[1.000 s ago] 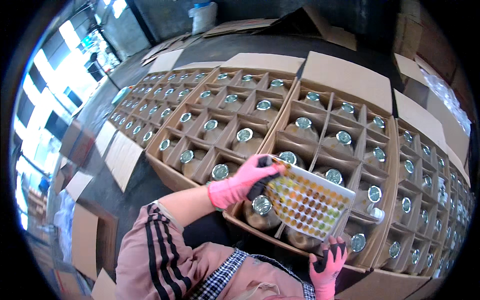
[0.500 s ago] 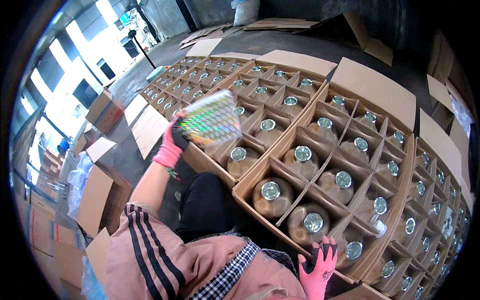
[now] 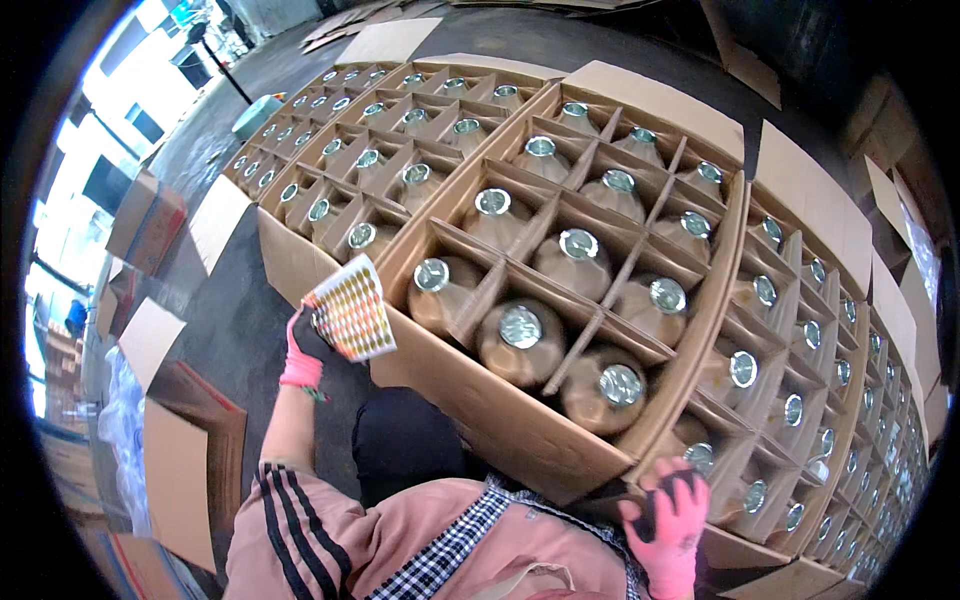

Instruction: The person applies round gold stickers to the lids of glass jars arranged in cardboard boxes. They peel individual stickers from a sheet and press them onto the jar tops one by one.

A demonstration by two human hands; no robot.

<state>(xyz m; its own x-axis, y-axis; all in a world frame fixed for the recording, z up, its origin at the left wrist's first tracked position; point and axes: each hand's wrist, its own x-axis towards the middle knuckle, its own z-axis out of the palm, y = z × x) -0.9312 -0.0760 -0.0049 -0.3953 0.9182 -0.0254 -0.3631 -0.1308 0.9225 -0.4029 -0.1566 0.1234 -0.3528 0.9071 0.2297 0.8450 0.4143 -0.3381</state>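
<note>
Tilted white sheet [image 3: 357, 312], apparently gold-dotted

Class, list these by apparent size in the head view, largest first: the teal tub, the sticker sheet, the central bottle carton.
1. Central bottle carton
2. Sticker sheet
3. Teal tub

The tub sits much farther off, so its true size against the sheet is unsure.

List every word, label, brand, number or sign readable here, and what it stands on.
None readable.
Dotted sheet in the left hand: pattern too small for any text.
Pink glove on the right hand: faint mark, too small.
Cardboard box, upper left: blurred print.
</note>
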